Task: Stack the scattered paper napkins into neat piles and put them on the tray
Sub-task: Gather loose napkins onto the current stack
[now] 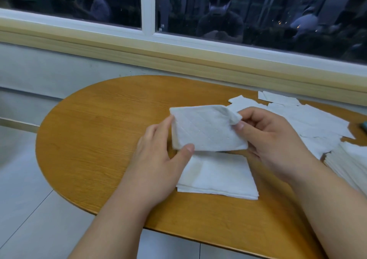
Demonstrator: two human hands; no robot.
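Rounded wooden table, pale tiled floor, white-framed window — dark outside, wooden sill
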